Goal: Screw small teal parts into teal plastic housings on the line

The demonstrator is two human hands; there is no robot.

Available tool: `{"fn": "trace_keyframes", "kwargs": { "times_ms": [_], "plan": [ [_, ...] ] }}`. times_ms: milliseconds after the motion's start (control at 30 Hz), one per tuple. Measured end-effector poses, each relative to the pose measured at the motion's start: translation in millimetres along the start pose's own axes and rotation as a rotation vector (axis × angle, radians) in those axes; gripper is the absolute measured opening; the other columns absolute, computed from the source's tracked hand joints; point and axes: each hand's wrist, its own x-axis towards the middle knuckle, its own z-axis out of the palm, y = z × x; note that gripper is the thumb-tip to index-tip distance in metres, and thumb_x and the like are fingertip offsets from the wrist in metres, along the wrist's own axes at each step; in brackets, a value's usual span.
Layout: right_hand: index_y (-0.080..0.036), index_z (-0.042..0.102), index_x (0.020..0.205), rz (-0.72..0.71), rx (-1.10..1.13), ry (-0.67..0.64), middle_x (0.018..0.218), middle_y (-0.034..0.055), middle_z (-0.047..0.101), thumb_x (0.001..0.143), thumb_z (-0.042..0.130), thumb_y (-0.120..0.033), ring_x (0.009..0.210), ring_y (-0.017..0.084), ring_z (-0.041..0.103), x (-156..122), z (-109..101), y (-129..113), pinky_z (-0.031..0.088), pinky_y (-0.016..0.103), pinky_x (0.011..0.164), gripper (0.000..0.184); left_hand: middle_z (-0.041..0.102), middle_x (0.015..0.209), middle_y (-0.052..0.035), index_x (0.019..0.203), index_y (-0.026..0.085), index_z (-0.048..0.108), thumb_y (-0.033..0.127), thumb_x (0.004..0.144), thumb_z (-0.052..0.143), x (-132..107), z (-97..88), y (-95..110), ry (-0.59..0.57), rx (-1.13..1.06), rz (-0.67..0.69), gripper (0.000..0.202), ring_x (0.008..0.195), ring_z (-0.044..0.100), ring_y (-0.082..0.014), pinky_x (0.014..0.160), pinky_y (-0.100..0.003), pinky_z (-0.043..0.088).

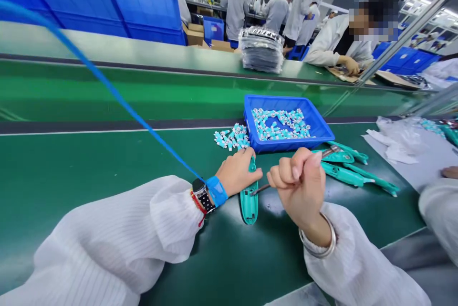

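On the green work surface lies a long teal plastic housing, its inner side facing up with small dark fittings inside. My left hand grips its upper part, fingers at the far end and thumb across the right side. Closed in a fist, my right hand holds slim metal tweezers. Their tip meets the middle of the housing, and the other end sticks out past my thumb. A blue strap with a cord circles my left wrist. Small teal-and-white parts are heaped beyond my left hand.
Behind the hands stands a blue bin holding many similar small parts. More teal housings lie to the right, near crumpled plastic bags. Across the belt are stacked silvery sheets and a seated co-worker. A sleeve shows at right.
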Motion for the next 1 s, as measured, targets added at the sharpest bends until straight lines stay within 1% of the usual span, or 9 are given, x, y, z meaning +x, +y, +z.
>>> {"fn": "trace_keyframes", "kwargs": {
  "times_ms": [133,300,600,733,900,1000],
  "plan": [
    [-0.018,0.036,0.061,-0.056,-0.054,-0.015,0.048,-0.0081,0.019,0.092,0.037,-0.043,0.038,0.005,0.016,-2.2,6.4,-2.2,0.019,0.019,0.040,0.040,0.062,0.095,-0.0036,0.096,0.022,0.049,0.037,0.077,0.045,0.2,-0.2,7.6,0.002,0.036,0.015,0.025,0.083,0.060,-0.0268,0.064,-0.034,0.043],
    [-0.018,0.035,0.060,-0.051,-0.088,0.009,0.047,-0.0081,0.018,0.090,0.040,-0.044,0.037,0.005,0.016,-2.8,9.1,-5.6,0.019,0.019,0.039,0.041,0.063,0.099,-0.0020,0.096,0.023,0.049,0.039,0.079,0.043,-2.5,-0.5,14.4,-0.002,0.049,0.015,0.025,0.081,0.061,-0.0258,0.060,-0.032,0.041],
    [-0.019,0.035,0.060,-0.047,-0.124,0.004,0.047,-0.0083,0.018,0.091,0.040,-0.044,0.036,0.005,0.016,-4.1,11.3,-6.0,0.020,0.018,0.038,0.040,0.063,0.098,-0.0032,0.095,0.022,0.050,0.041,0.080,0.042,-4.0,-2.8,17.9,-0.040,0.042,-0.023,0.026,0.082,0.061,-0.0265,0.061,-0.032,0.041],
    [-0.019,0.038,0.063,-0.036,-0.129,-0.014,0.048,-0.0084,0.018,0.091,0.038,-0.045,0.037,0.005,0.017,-4.5,12.7,-3.4,0.021,0.018,0.039,0.038,0.063,0.096,-0.0033,0.095,0.022,0.050,0.044,0.080,0.043,-4.2,-2.7,17.9,-0.057,0.037,-0.034,0.028,0.082,0.061,-0.0275,0.061,-0.033,0.041],
    [-0.019,0.044,0.068,-0.120,-0.176,0.041,0.051,-0.0079,0.021,0.092,0.037,-0.032,0.038,0.004,0.018,-4.7,17.3,2.3,0.021,0.018,0.039,0.029,0.061,0.097,-0.0057,0.096,0.020,0.048,0.047,0.082,0.040,-6.0,-4.3,19.8,-0.092,0.043,-0.021,0.031,0.084,0.060,-0.0281,0.064,-0.034,0.043],
    [-0.019,0.043,0.068,-0.143,-0.222,0.037,0.052,-0.0078,0.022,0.092,0.039,-0.033,0.037,0.004,0.019,-7.0,19.8,5.7,0.021,0.018,0.038,0.028,0.061,0.095,-0.0070,0.097,0.020,0.049,0.046,0.082,0.041,-6.2,-7.3,21.2,-0.136,0.045,-0.008,0.031,0.088,0.060,-0.0291,0.068,-0.036,0.043]
  ]
}}
